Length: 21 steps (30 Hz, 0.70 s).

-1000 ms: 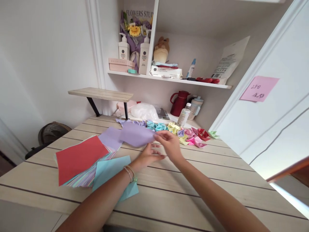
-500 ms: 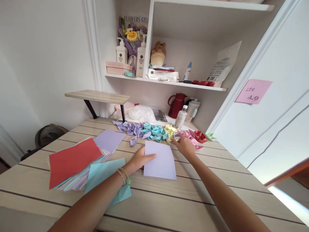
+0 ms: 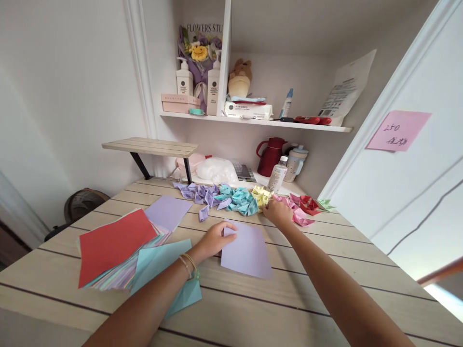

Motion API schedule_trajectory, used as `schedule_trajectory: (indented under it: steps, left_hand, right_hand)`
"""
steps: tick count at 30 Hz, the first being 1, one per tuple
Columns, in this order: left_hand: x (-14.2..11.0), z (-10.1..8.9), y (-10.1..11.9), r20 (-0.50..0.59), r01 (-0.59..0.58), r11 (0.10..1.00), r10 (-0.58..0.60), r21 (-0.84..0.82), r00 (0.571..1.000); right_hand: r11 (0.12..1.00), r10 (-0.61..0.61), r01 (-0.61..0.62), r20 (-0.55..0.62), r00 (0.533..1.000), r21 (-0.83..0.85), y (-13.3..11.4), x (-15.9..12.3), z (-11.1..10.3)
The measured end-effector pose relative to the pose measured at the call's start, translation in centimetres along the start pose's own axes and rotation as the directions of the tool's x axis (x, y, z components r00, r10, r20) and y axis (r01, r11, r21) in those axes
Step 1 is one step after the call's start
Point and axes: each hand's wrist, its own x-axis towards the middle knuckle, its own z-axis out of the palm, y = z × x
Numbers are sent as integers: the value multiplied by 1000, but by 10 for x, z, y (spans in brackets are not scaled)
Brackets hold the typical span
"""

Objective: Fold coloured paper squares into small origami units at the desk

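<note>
A lilac paper sheet (image 3: 248,250) lies flat on the wooden table (image 3: 325,270). My left hand (image 3: 214,238) rests on the sheet's left corner, fingers curled and pressing the edge down. My right hand (image 3: 278,212) reaches to the far row of folded paper pieces (image 3: 238,200), its fingers closed among the yellow and pink ones; what it grips is hidden. The row runs from purple through blue, yellow and pink to red.
A fanned stack of coloured sheets with a red sheet (image 3: 114,243) on top lies at the left, with a light blue sheet (image 3: 166,270) beside it. A water bottle (image 3: 277,175), red jug (image 3: 271,155) and plastic bag (image 3: 217,169) stand behind the row. A shelf (image 3: 253,120) holds bottles.
The lilac sheet, held up in both hands a second ago, now lies flat on the table. My right hand left it and moved to the row of folded pieces.
</note>
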Motion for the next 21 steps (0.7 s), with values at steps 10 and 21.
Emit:
schedule_trajectory:
  steps: [10, 21]
  left_hand:
    - [0, 1, 4, 113, -3, 1000, 4, -11, 994]
    - [0, -1, 3, 238, 146, 912, -54, -384, 970]
  right_hand:
    - [981, -142, 173, -295, 945, 83, -44, -26, -35]
    - [668, -610, 601, -139, 780, 439, -38, -84, -41]
